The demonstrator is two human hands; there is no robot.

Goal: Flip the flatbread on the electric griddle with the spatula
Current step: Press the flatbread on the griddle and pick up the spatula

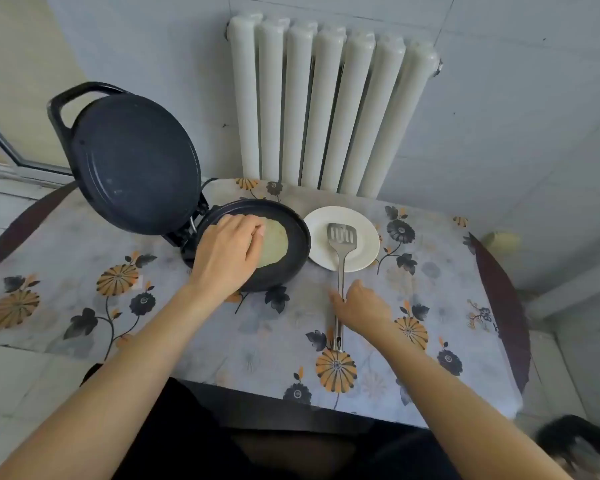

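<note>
Reaching for the spatula [341, 261], right hand [362, 308] loosely curled over its handle, grip not yet closed; blade on white plate [364, 252], long axis toward counter's near edge. Left hand [227, 254] spread flat on flatbread [274, 245] in open griddle [297, 251].

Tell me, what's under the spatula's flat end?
A white plate sits under the spatula head. The right hand covers part of its handle, so the tablecloth below there is hidden.
</note>
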